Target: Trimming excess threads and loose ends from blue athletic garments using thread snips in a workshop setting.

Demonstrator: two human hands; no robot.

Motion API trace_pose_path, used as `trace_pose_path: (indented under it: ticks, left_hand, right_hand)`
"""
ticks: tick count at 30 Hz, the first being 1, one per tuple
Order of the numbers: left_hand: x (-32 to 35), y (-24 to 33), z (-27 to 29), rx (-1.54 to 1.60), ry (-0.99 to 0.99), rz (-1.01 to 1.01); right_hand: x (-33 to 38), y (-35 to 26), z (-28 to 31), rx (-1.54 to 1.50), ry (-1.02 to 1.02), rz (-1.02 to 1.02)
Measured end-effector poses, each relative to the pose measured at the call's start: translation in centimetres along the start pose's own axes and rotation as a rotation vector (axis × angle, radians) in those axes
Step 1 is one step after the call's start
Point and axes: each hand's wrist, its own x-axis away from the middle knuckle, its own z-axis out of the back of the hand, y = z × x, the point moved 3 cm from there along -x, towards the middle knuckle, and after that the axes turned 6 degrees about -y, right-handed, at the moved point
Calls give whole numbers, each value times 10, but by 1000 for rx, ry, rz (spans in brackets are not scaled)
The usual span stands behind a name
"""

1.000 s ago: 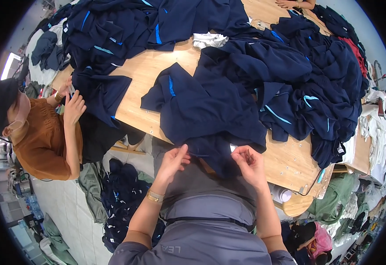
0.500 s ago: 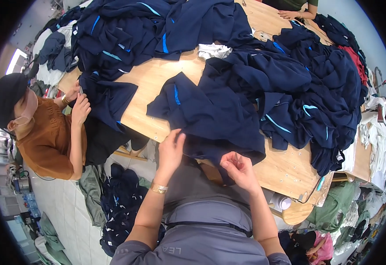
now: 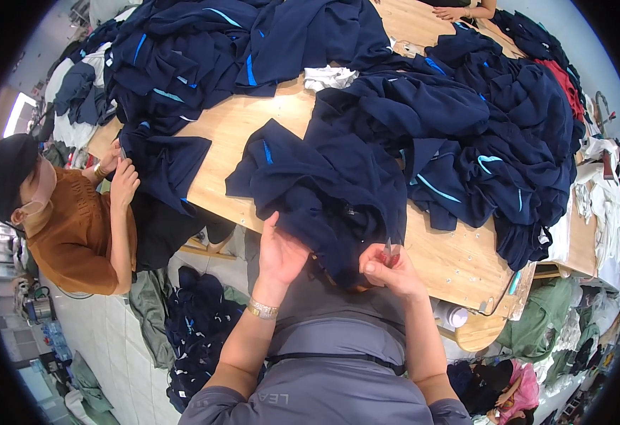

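Observation:
A dark navy garment (image 3: 328, 173) with a bright blue strip lies bunched on the near edge of the wooden table, part of it hanging over toward me. My left hand (image 3: 280, 256) is against its near left side, palm turned up and thumb stretched out; the cloth partly covers the other fingers. Beside the hanging cloth, my right hand (image 3: 397, 278) is closed around a small pair of thread snips (image 3: 389, 253) with reddish handles, its metal blades pointing up and away from me.
Navy garments (image 3: 444, 113) with light blue trim are heaped across the table (image 3: 459, 265). White cloth (image 3: 330, 78) lies midway. At the left, a co-worker (image 3: 87, 227) handles another navy piece; another person's hand (image 3: 452, 13) rests at the far edge. A dark clothes pile (image 3: 200, 319) is on the floor.
My left hand has turned palm up and loosened from its hold on the cloth. The garment's near part has been bunched and shifted. The snips in my right hand now show plainly.

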Motion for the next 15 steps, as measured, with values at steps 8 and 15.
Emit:
trace_pose_path:
  ticks: [8,15]
  left_hand:
    - [17,-5,-56,29,-55,-81]
    - [23,-11,-57,-616,-205,-23]
  right_hand:
    - [-9,-18,-17,-533,-280,181]
    - [-10,-9,5,-91,515,324]
